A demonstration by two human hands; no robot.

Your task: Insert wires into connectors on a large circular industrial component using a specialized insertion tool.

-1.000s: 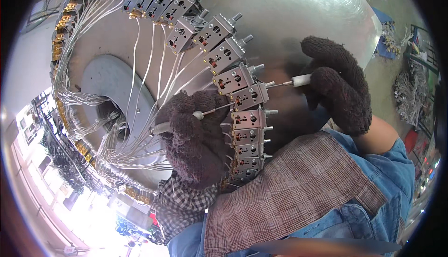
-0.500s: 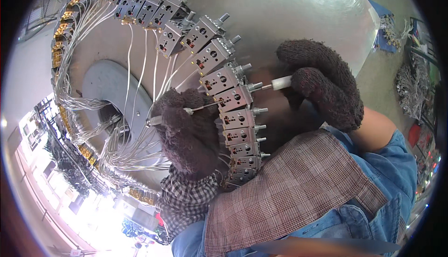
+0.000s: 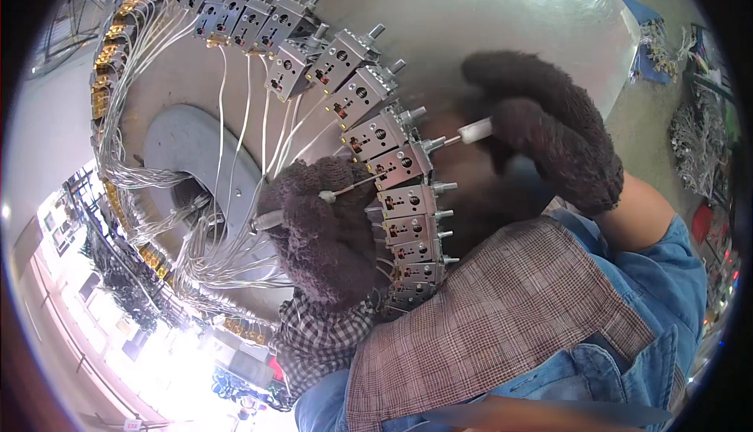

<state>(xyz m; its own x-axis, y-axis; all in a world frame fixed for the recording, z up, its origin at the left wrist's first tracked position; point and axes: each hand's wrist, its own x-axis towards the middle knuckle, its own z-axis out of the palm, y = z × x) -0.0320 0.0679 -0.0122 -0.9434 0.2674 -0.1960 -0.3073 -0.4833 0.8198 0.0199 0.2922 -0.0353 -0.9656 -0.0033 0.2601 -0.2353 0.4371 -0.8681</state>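
Gripping a thin tool [image 3: 328, 196] in left hand [image 3: 318, 236], a white-handled tool [image 3: 475, 131] in right hand [image 3: 561, 138].
Pointing both at a metal block [image 3: 404, 167] between, toward near edge of tabletop [image 3: 463, 9].

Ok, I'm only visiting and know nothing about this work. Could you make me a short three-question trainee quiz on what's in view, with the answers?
1. Open question: what does the left hand hold?
2. Choose one: which is nearer the grey round disc, the left hand or the right hand?
3. True or false: the right hand is bare.

Key
1. A slim-shafted tool, its shaft pointing at a grey metal box.
2. The left hand; the right hand is on the other side of the row of boxes from the disc.
3. False: it wears a dark knitted glove and holds a white-handled tool.
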